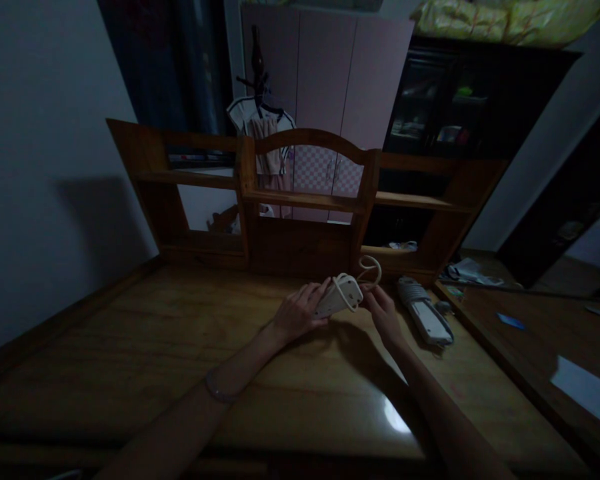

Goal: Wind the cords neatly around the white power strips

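Observation:
Held a little above the wooden desk is a white power strip (331,303), tilted up towards the right. My left hand (300,311) is wrapped round its lower left end. A cream cord (371,267) loops over the strip's right end and curls up beyond it. At that end the fingers of my right hand (380,307) are pinched on the cord. To the right lies a second white power strip (427,321) with a grey cord (413,291) wound round it; neither hand touches it.
A wooden shelf unit (305,198) stands along the desk's (180,353) back edge. A wall (60,200) borders the left side. On the right, a lower wooden surface (540,347) carries a white paper sheet (587,390) and a blue card (510,321).

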A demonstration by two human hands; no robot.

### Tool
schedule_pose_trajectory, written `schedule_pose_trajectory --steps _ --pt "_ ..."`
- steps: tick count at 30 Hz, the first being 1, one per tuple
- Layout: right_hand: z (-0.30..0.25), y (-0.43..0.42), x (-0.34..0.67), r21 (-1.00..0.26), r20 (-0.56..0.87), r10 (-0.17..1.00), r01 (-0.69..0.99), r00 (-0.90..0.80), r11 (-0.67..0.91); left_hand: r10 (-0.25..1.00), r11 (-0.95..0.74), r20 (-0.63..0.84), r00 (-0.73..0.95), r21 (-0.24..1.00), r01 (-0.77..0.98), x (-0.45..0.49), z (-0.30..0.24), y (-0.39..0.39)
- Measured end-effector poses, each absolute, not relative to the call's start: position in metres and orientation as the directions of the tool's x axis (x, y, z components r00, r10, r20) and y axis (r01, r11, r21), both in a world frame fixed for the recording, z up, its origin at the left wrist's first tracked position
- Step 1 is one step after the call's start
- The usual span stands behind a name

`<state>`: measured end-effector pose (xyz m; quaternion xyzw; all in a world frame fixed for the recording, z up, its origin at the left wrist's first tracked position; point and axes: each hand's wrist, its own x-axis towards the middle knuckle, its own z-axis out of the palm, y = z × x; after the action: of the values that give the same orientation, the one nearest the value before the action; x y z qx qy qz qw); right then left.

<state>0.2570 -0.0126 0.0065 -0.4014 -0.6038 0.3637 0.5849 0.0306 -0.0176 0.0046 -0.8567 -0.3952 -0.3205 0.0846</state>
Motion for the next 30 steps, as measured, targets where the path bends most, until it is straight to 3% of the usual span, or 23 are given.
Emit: schedule_pose_trajectory --steps 5,10,14,17,22,30 --pt "0.008 -0.014 0.262 -0.899 0.437 0.886 0.051 0.152 0.435 0.575 -0.735 0.575 0.582 0.051 0.676 0.033 0.005 -0.02" --pt "0.011 -0.014 0.265 -0.849 0.525 0.788 0.129 0.321 0.513 0.593 -0.716 0.578 0.561 0.06 0.695 0.035 0.004 -0.018" --pt "0.015 -0.015 0.268 -0.856 0.515 0.819 0.105 0.253 0.506 0.63 -0.679 0.6 0.494 0.116 0.725 0.032 0.005 -0.017" --pt "0.014 -0.014 0.268 -0.903 0.43 0.881 0.083 0.196 0.422 0.643 -0.663 0.609 0.464 0.141 0.735 0.031 0.006 -0.017" --pt "0.006 -0.012 0.263 -0.965 0.261 0.964 0.023 0.057 0.26 0.59 -0.726 0.577 0.565 0.074 0.683 0.033 0.005 -0.018" --pt "0.002 -0.012 0.26 -0.956 0.287 0.957 -0.052 0.042 0.289 0.564 -0.765 0.462 0.685 -0.019 0.643 0.037 0.009 -0.022"
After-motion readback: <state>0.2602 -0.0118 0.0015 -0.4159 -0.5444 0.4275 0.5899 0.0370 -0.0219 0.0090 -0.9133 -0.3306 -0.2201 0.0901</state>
